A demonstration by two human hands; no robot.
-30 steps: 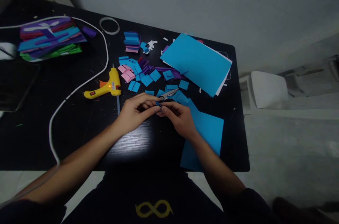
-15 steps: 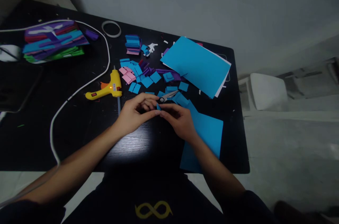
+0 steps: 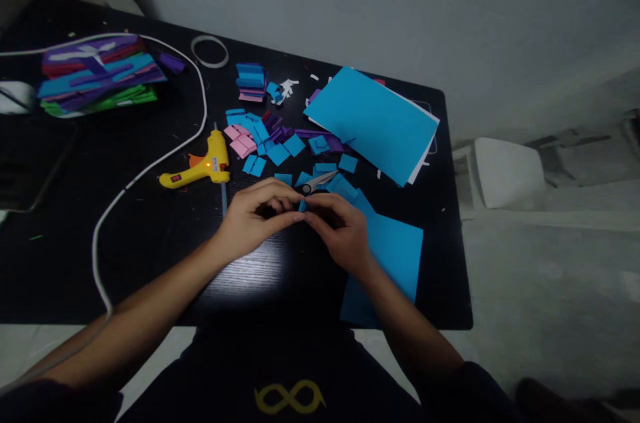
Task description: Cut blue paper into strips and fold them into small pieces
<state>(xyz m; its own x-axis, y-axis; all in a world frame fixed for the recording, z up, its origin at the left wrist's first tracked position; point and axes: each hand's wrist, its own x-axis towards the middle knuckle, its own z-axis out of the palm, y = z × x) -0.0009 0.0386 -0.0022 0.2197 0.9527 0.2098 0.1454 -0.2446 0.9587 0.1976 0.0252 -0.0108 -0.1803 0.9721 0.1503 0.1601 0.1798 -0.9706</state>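
Over the bench (image 3: 165,256) we pinch a small blue paper piece (image 3: 302,205): thumb and forefinger of our left hand (image 3: 260,215) meet those of our right hand (image 3: 343,228) around it, the other fingers curled in. Just beyond lie the scissors (image 3: 324,179), partly hidden behind the left hand, among loose blue pieces (image 3: 343,185). Our right forearm (image 3: 400,309) crosses the large blue sheet (image 3: 397,249) and covers part of it. On our left lies the yellow glue gun (image 3: 216,159), with a white cable (image 3: 100,229) curving past it to our left forearm (image 3: 160,289)
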